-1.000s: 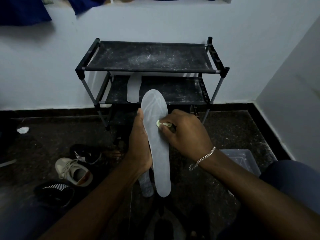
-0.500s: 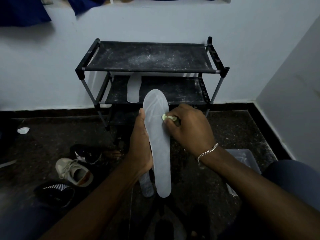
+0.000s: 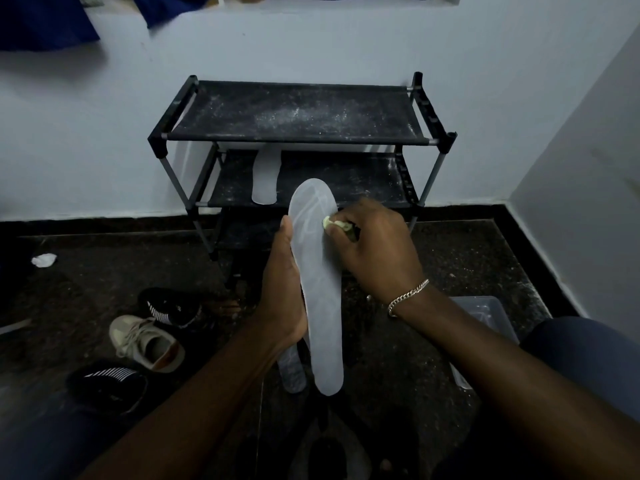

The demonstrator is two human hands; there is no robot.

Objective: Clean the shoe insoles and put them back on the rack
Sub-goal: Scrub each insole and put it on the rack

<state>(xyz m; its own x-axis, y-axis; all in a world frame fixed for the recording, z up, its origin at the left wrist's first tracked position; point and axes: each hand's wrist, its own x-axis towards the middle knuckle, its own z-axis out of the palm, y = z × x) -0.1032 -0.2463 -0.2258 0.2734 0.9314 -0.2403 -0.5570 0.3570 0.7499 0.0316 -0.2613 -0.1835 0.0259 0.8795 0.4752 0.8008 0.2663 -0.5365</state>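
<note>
A pale grey insole stands upright in front of me, toe end up. My left hand grips its left edge at mid length. My right hand pinches a small yellow-green scrub pad and presses it against the insole's upper right side. A second insole pokes out below my left hand, behind the first. A third pale insole lies on the middle shelf of the black shoe rack against the wall.
Shoes lie on the dark floor at left: a beige sneaker and two black striped ones. A clear plastic tub sits by my right forearm. A crumpled white scrap lies far left. Walls close in behind and right.
My right hand has moved the scrub pad up the insole, from mid length toward the toe end. The left hand keeps its hold; the insole shifted slightly right.
</note>
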